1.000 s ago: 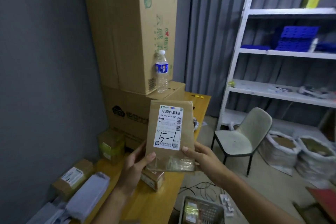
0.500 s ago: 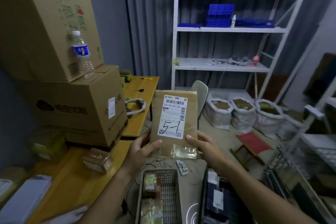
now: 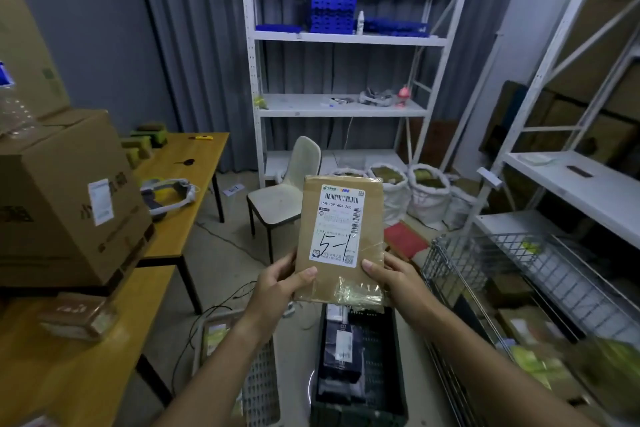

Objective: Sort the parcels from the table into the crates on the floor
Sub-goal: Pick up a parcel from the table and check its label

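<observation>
I hold a flat brown parcel upright in front of me, its white label marked "5-1" facing me. My left hand grips its lower left edge and my right hand grips its lower right edge, thumbs on the front. Below it on the floor stand a dark crate with dark parcels inside and a light grey crate holding a greenish parcel. A small brown parcel lies on the wooden table at the left.
Large cardboard boxes fill the table's left side. A chair stands beyond the crates, with white sacks and a white shelf unit behind. A wire cart with parcels and another shelf stand at the right. Cables lie on the floor.
My view has swung right, away from the table and towards the crates. Both hands keep the same hold on the parcel, which now hangs above the dark crate.
</observation>
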`<state>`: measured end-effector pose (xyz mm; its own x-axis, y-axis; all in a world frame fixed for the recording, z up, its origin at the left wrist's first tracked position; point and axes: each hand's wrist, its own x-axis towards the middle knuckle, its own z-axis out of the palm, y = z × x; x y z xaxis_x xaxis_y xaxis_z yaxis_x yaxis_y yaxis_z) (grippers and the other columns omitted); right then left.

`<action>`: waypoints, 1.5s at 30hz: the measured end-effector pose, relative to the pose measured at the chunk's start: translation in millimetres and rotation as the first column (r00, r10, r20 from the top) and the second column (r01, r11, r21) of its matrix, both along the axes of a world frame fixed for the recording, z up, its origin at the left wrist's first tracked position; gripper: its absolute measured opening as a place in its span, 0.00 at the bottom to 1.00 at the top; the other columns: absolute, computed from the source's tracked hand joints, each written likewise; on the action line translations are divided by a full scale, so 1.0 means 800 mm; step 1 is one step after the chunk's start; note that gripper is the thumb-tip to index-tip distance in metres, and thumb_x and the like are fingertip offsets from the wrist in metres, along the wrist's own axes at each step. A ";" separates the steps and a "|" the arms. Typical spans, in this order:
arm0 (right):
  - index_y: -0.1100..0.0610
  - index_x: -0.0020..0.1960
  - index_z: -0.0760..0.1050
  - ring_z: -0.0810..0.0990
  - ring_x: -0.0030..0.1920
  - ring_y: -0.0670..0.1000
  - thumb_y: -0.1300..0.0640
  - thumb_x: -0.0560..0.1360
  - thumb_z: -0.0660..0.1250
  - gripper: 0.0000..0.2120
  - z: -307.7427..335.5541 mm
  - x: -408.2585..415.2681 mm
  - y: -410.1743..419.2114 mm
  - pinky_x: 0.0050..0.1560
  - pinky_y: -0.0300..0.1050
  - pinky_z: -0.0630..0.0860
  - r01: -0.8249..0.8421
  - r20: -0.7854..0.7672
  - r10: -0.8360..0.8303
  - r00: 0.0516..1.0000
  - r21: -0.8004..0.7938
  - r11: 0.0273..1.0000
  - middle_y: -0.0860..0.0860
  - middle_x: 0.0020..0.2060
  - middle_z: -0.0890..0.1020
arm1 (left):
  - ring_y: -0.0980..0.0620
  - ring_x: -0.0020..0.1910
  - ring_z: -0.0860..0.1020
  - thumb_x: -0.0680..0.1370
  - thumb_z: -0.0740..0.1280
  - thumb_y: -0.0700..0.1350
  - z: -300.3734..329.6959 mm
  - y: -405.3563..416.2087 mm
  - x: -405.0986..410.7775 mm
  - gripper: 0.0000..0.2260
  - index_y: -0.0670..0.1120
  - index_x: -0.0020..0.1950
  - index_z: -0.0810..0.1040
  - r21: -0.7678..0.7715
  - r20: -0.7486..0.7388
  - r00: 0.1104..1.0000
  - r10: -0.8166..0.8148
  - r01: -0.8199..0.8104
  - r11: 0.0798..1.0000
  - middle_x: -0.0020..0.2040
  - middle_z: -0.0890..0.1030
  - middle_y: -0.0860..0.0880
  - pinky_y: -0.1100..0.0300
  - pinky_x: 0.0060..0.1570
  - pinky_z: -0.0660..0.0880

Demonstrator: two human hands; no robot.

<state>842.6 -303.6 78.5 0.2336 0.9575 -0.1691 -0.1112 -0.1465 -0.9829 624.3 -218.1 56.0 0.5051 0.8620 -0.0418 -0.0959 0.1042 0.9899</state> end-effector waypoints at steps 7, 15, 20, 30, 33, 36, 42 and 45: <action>0.55 0.65 0.79 0.86 0.54 0.52 0.60 0.80 0.67 0.13 -0.055 0.047 0.042 0.47 0.45 0.83 0.039 -0.029 -0.041 0.999 -0.076 0.996 0.51 0.55 0.87 | 0.47 0.59 0.83 0.74 0.73 0.44 -0.051 0.049 0.051 0.22 0.49 0.69 0.78 -0.072 -0.032 0.999 -0.008 0.006 0.997 0.60 0.84 0.49 0.47 0.60 0.78; 0.55 0.67 0.78 0.86 0.56 0.56 0.58 0.81 0.66 0.15 -0.153 0.091 0.149 0.57 0.56 0.81 0.101 -0.083 -0.125 0.989 -0.249 0.963 0.53 0.56 0.86 | 0.52 0.53 0.85 0.77 0.70 0.39 -0.143 0.157 0.106 0.19 0.50 0.68 0.78 -0.213 -0.066 0.997 -0.036 0.021 0.977 0.57 0.85 0.52 0.58 0.46 0.81; 0.57 0.68 0.76 0.85 0.56 0.59 0.58 0.80 0.67 0.16 -0.224 0.120 0.194 0.57 0.59 0.81 0.117 -0.124 -0.167 0.978 -0.336 0.935 0.55 0.57 0.86 | 0.54 0.50 0.85 0.77 0.71 0.39 -0.209 0.201 0.137 0.21 0.52 0.68 0.76 -0.309 -0.089 0.994 -0.057 0.027 0.951 0.54 0.86 0.55 0.62 0.43 0.81; 0.54 0.70 0.75 0.85 0.57 0.58 0.57 0.80 0.68 0.18 -0.388 0.188 0.229 0.61 0.59 0.80 0.045 -0.187 -0.146 0.972 -0.457 0.888 0.54 0.57 0.86 | 0.53 0.53 0.85 0.77 0.70 0.38 -0.369 0.227 0.201 0.20 0.55 0.67 0.76 -0.401 -0.218 0.975 -0.042 -0.050 0.915 0.55 0.86 0.54 0.61 0.47 0.82; 0.53 0.68 0.76 0.86 0.56 0.57 0.55 0.79 0.69 0.18 -0.446 0.214 0.240 0.62 0.58 0.80 0.003 -0.187 -0.102 0.977 -0.469 0.883 0.53 0.57 0.86 | 0.52 0.54 0.84 0.77 0.70 0.38 -0.430 0.229 0.228 0.20 0.54 0.67 0.77 -0.419 -0.249 0.968 -0.019 -0.090 0.903 0.55 0.86 0.53 0.56 0.54 0.81; 0.52 0.68 0.77 0.86 0.56 0.56 0.53 0.78 0.71 0.19 -0.510 0.240 0.251 0.63 0.58 0.79 -0.011 -0.164 -0.077 0.983 -0.481 0.877 0.52 0.56 0.86 | 0.51 0.57 0.84 0.77 0.71 0.39 -0.493 0.232 0.254 0.20 0.53 0.68 0.77 -0.426 -0.272 0.962 -0.022 -0.099 0.899 0.57 0.85 0.53 0.50 0.61 0.79; 0.53 0.64 0.79 0.87 0.52 0.57 0.57 0.80 0.69 0.13 -0.641 0.286 0.278 0.61 0.60 0.80 -0.012 -0.163 -0.089 0.983 -0.533 0.846 0.53 0.53 0.87 | 0.54 0.56 0.83 0.78 0.71 0.42 -0.620 0.250 0.299 0.23 0.55 0.71 0.73 -0.427 -0.313 0.949 -0.035 -0.108 0.898 0.56 0.85 0.55 0.61 0.54 0.80; 0.55 0.63 0.79 0.87 0.52 0.58 0.58 0.80 0.68 0.12 -0.706 0.299 0.291 0.62 0.60 0.79 -0.003 -0.171 -0.110 0.979 -0.555 0.832 0.55 0.52 0.87 | 0.62 0.55 0.82 0.78 0.70 0.44 -0.681 0.266 0.309 0.22 0.56 0.71 0.71 -0.448 -0.337 0.940 -0.056 -0.108 0.887 0.55 0.84 0.61 0.68 0.52 0.78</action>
